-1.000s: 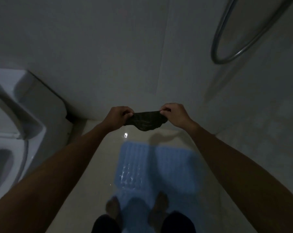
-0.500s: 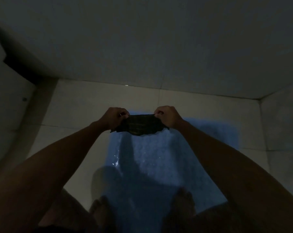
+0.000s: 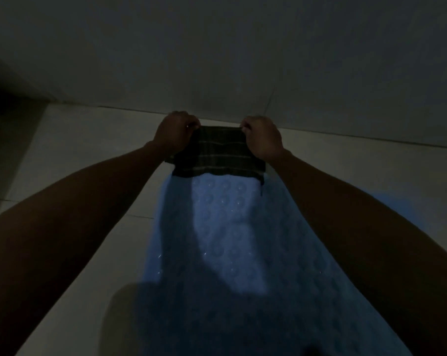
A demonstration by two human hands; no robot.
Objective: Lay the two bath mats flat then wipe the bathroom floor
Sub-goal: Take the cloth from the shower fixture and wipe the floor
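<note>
Wipe step: I've got the dark plaid cloth (image 3: 217, 155) pulled taut between both hands at the far edge of the floor (image 3: 83, 155), just short of the wall. To do it well, set the whole cloth flat on the tile beyond the far end of the blue bath mat (image 3: 230, 240), press evenly, and drag in overlapping strokes without rucking the mat. Left hand (image 3: 175, 134): fingers curled fully closed, pinching the cloth's left top corner. Right hand (image 3: 262, 140): same, closed tight on the right top corner. Cloth's near edge overlaps the mat's far end; can't tell if it touches. Only one mat visible, lying flat.
</note>
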